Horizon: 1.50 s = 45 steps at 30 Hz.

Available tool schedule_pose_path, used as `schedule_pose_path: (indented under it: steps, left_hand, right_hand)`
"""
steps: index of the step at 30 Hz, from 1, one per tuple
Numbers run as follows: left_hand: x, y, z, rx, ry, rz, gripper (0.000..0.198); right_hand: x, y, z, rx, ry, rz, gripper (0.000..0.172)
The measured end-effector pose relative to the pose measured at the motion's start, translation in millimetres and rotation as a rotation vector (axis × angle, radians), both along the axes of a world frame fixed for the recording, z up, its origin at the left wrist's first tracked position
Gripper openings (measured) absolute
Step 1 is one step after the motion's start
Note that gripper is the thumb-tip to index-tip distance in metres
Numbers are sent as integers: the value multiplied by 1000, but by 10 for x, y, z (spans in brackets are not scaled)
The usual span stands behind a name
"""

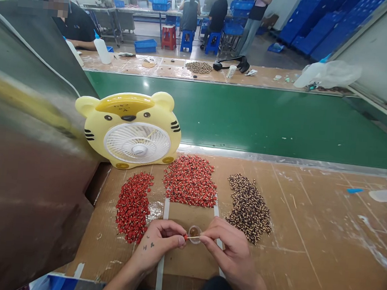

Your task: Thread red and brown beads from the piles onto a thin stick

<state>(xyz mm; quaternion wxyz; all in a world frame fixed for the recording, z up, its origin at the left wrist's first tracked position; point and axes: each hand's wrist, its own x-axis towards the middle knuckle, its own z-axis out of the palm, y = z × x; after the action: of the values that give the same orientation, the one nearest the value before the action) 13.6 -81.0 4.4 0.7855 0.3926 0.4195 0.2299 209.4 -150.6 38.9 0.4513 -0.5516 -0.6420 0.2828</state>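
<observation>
My left hand [157, 243] is pinched closed on a small red piece at its fingertips. My right hand [227, 249] is closed on a thin pale stick [193, 238] whose tip points at that red piece. Both hands meet just in front of a small clear cup [195, 231] with something brown inside. Beyond them lie two heaps of small red pieces, one at the left [134, 205] and one in the middle [190, 180], and a heap of dark brown pieces [249, 207] at the right.
A yellow tiger-shaped desk fan [130, 128] stands behind the heaps. A green conveyor belt [266, 120] runs across beyond the cardboard-covered worktop [323, 246]. A metal panel [20, 148] walls off the left. Other people sit and stand at benches far behind.
</observation>
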Motion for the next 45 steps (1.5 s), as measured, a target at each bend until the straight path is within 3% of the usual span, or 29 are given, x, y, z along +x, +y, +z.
schedule_pose_path:
  steps: [14,22,26,29,33,40,45]
  left_hand:
    - [-26,8,-17,8,9,4,15]
    - [-53,26,-65,36,29,18,17]
    - [-67,24,-114,51,26,-20,17]
    - [-71,19,-133,50,20,-32,18]
    - [-69,5,-151,60,21,-33,18]
    - [-100,-20,-155,70,36,-9,17]
    - [-74,-16,-96,57,33,-19,20]
  right_hand:
    - [122,-11,-54,-1,16,-42,16]
    - [135,-45,-224,-119,-440,14,21]
    - [422,-47,-255,-141,-418,-177,13]
    - [760,-24,-248,-176,-540,-294,15]
    - [998,20,-273,-287,-725,-225,16]
    - [893,101,-269,-327,-849,-53,18]
    - [879,158,-279,-362,-880,-75,20]
